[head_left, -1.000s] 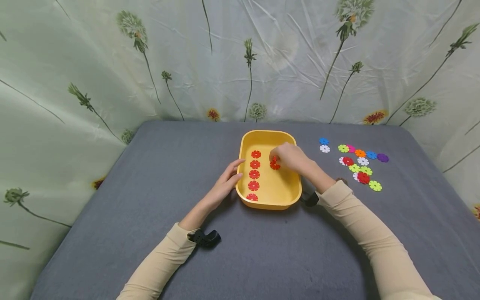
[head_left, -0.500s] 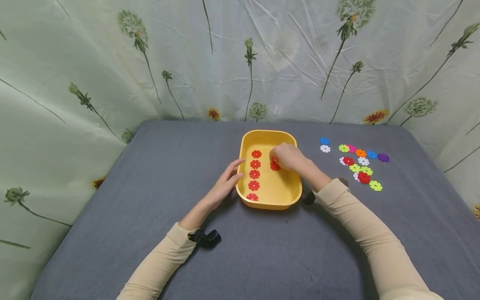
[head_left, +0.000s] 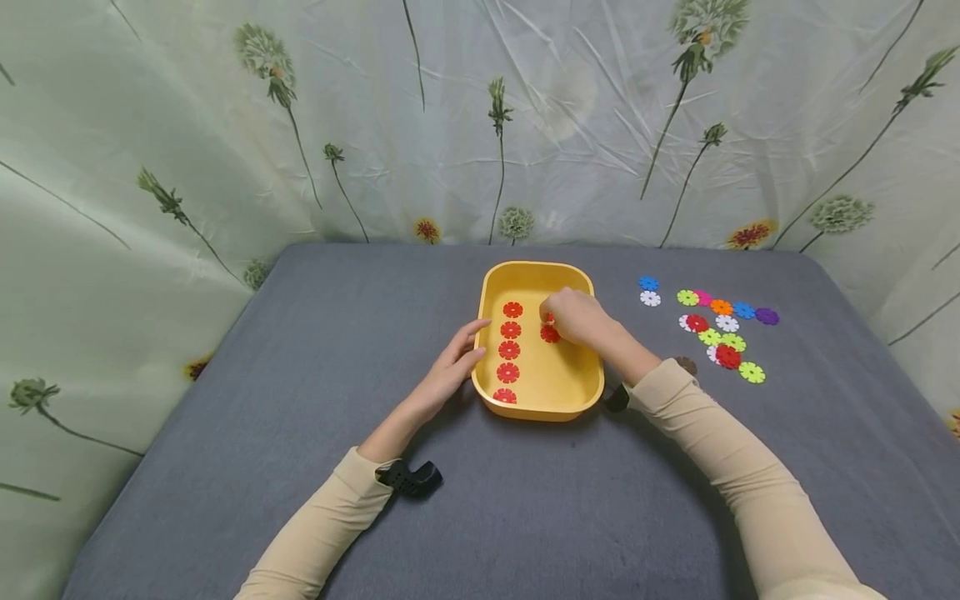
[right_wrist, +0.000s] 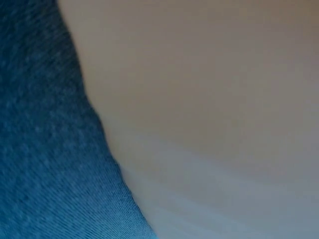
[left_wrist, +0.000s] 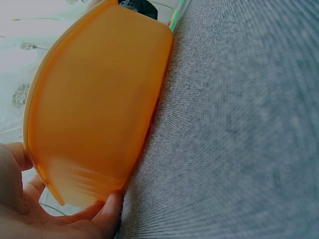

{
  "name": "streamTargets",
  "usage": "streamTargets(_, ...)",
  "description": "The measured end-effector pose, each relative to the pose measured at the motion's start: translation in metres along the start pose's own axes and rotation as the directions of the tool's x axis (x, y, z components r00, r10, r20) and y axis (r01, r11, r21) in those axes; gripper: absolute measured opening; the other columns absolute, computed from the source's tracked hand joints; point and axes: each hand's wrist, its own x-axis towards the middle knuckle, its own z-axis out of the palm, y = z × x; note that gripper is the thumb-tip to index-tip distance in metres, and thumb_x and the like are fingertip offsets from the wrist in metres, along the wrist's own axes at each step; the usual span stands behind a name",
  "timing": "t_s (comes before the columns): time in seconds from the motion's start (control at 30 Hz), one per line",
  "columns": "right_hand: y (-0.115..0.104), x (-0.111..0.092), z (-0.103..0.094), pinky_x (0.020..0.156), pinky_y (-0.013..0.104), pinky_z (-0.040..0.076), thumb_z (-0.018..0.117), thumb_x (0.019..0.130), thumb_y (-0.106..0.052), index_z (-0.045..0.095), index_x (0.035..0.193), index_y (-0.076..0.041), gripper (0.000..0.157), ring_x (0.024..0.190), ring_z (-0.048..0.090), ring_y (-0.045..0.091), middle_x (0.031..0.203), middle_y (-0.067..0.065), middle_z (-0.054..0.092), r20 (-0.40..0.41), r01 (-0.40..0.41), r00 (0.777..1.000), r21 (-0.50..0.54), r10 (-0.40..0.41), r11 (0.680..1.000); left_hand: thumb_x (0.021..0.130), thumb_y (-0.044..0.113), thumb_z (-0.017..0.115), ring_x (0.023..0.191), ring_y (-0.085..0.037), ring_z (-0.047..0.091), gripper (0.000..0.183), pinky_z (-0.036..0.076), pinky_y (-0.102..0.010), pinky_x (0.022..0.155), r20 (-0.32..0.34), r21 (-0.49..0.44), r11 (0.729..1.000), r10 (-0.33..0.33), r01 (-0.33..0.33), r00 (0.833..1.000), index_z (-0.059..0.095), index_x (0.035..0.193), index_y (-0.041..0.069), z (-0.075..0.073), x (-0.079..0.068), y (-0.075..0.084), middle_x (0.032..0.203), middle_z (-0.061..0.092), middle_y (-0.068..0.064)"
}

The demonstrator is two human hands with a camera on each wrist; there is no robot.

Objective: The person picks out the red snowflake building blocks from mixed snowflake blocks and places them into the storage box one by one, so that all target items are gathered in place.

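Observation:
In the head view a yellow plastic bin (head_left: 536,398) stands on the grey cloth. My left hand (head_left: 442,379) holds its left side, fingertips at the rim. The left wrist view shows the bin's orange-looking outer wall (left_wrist: 99,99) with thumb and fingers spread against it. Several red snowflake discs (head_left: 509,350) lie in a column along the bin's left side. My right hand (head_left: 581,318) reaches inside, fingers bent down around a red snowflake disc (head_left: 551,317), mostly hidden by them. Just below it lies another red disc (head_left: 550,334). A beige sleeve (right_wrist: 209,119) fills most of the right wrist view.
Right of the bin lie loose snowflake discs: a blue one (head_left: 648,283) above a white one (head_left: 649,298), and a scattered group with lime (head_left: 752,372), red (head_left: 727,357), orange (head_left: 721,307) and purple (head_left: 767,317). A brown disc (head_left: 686,365) sits by the right sleeve. A floral curtain (head_left: 420,125) hangs behind.
The red disc at my right fingertips shows less than before, the fingers having sunk slightly over it. The left hand and bin stay in place.

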Motion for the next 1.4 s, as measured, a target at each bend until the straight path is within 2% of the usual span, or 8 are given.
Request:
streamTargets(0.4, 0.0, -0.004, -0.003, 0.065, 0.031, 0.051, 0.057, 0.081, 0.007, 0.07, 0.083, -0.002, 0.017, 0.067, 0.059, 0.02, 0.079, 0.01, 0.069, -0.085, 0.044, 0.996, 0.065, -0.038, 0.997, 0.101, 0.019, 0.037, 0.128, -0.036, 0.042, 0.048, 0.033, -0.048, 0.107, 0.009, -0.003, 1.0, -0.007, 0.007, 1.0, 0.023, 0.147, 0.017, -0.001, -0.001, 0.001, 0.143, 0.035, -0.025)
streamTargets(0.73, 0.005, -0.01, -0.012, 0.07, 0.034, 0.05, 0.058, 0.078, 0.007, 0.071, 0.096, 0.0, 0.023, 0.079, 0.061, 0.024, 0.09, 0.014, 0.071, -0.111, 0.014, 0.994, 0.128, 0.0, 0.992, 0.101, 0.019, 0.038, 0.125, -0.035, 0.045, 0.049, 0.038, -0.039, 0.1, 0.004, 0.007, 1.0, 0.0, 0.0, 1.0, 0.024, 0.147, 0.017, -0.001, 0.0, 0.002, 0.142, 0.036, -0.024)
streamTargets(0.93, 0.008, -0.017, -0.017, 0.074, 0.037, 0.052, 0.059, 0.081, 0.004, 0.07, 0.097, 0.001, 0.02, 0.081, 0.063, 0.027, 0.089, 0.015, 0.07, -0.16, 0.029, 0.987, 0.135, -0.007, 0.99, 0.101, 0.018, 0.037, 0.124, -0.035, 0.045, 0.048, 0.037, -0.04, 0.101, 0.003, 0.012, 1.0, -0.002, 0.002, 1.0, 0.024, 0.147, 0.017, 0.0, 0.0, 0.001, 0.141, 0.037, -0.024)
streamTargets(1.13, 0.011, -0.025, -0.018, 0.07, 0.037, 0.052, 0.058, 0.082, 0.002, 0.07, 0.097, 0.001, 0.02, 0.078, 0.065, 0.027, 0.087, 0.015, 0.071, -0.224, 0.039, 0.975, 0.166, -0.001, 0.985, 0.101, 0.02, 0.038, 0.127, -0.033, 0.043, 0.049, 0.036, -0.039, 0.103, 0.004, 0.009, 1.0, -0.023, 0.022, 1.0, 0.023, 0.147, 0.017, 0.001, -0.003, 0.0, 0.143, 0.035, -0.023)
streamTargets(1.4, 0.02, -0.03, -0.018, 0.062, 0.033, 0.048, 0.059, 0.084, 0.001, 0.07, 0.1, 0.001, 0.02, 0.074, 0.063, 0.026, 0.087, 0.016, 0.071, -0.291, 0.029, 0.956, 0.243, 0.045, 0.97, 0.101, 0.019, 0.038, 0.128, -0.035, 0.042, 0.049, 0.035, -0.043, 0.105, 0.003, 0.007, 1.0, -0.006, 0.006, 1.0, 0.023, 0.148, 0.017, 0.001, -0.002, 0.001, 0.144, 0.034, -0.023)
